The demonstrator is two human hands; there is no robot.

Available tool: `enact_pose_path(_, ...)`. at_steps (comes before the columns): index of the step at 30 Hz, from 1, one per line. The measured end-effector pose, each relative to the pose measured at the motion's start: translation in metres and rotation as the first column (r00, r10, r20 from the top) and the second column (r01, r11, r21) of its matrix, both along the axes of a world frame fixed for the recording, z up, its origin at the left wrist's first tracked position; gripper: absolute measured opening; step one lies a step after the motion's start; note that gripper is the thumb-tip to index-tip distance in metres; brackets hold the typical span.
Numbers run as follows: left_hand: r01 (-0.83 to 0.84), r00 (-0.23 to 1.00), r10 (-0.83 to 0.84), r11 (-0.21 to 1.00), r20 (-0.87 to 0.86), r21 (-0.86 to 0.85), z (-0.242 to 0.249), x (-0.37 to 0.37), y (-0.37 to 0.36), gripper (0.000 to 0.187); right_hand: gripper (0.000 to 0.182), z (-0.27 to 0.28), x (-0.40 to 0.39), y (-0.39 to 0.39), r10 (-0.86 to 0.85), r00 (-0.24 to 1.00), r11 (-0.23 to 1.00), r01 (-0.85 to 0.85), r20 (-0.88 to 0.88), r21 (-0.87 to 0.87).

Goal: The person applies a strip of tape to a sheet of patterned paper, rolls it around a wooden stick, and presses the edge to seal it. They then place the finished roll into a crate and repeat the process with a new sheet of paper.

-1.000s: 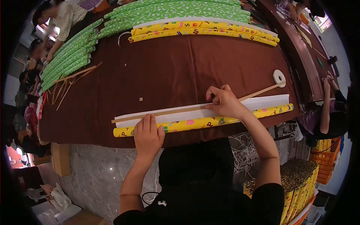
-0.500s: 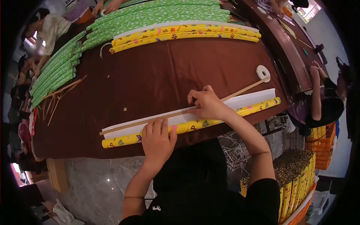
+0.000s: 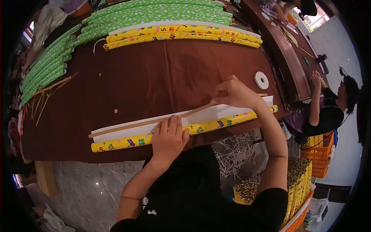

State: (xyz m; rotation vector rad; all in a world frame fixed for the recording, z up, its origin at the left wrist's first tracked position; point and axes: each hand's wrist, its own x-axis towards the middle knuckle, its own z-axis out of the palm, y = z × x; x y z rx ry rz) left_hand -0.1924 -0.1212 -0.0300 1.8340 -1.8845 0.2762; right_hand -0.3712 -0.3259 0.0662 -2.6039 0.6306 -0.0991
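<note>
A rolled tube of yellow patterned wrapping paper lies along the table's near edge, its white flap turned outward. Along the flap runs a tan strip of tape. My left hand rests flat over the tube and flap, fingers stretched across the tape. Farther right, my right hand is closed with curled fingers at the tape, which rises towards it; the fingertips are partly hidden. Beyond that hand a white tape roll lies on the brown cloth, apart from the strip.
Yellow paper rolls and green paper rolls lie across the far side. Loose tan strips lie at left. A co-worker sits at right, near orange crates. Upright yellow rolls stand beside me.
The tape strip ran to the roll before; now the roll lies separate from it. My right hand has moved right and up along the flap. The view has shifted slightly.
</note>
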Motion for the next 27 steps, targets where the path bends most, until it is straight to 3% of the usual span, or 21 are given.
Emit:
enact_pose_path(1,0.0,1.0,0.0,1.0,-0.01,0.013,0.001,0.0,0.001,0.039,0.026,0.009,-0.009,-0.007,-0.063,0.998,0.985,0.067,-0.028,0.158)
enact_pose_path(5,-0.008,1.0,0.008,1.0,-0.01,0.007,-0.001,-0.001,0.002,0.039,0.02,0.031,-0.06,-0.02,-0.182,0.965,0.941,0.227,-0.191,0.252)
enact_pose_path(8,-0.001,1.0,0.001,1.0,0.015,0.01,-0.001,0.0,0.002,0.04,0.018,0.035,-0.101,-0.024,-0.414,0.86,0.798,0.5,-0.298,0.337)
enact_pose_path(13,-0.011,1.0,0.01,0.999,0.027,0.032,0.0,0.0,0.003,0.04,0.018,0.009,-0.148,-0.024,-0.4,0.904,0.82,0.427,-0.153,0.38)
enact_pose_path(21,0.006,0.998,-0.006,1.0,0.055,0.002,-0.003,0.0,0.001,0.041,0.017,-0.011,-0.195,-0.032,-0.61,0.768,0.688,0.635,-0.194,0.352)
enact_pose_path(27,-0.001,0.996,-0.003,0.999,0.087,0.047,0.002,0.0,0.002,0.04,0.017,-0.029,-0.242,-0.042,-0.737,0.674,0.594,0.679,-0.047,0.432)
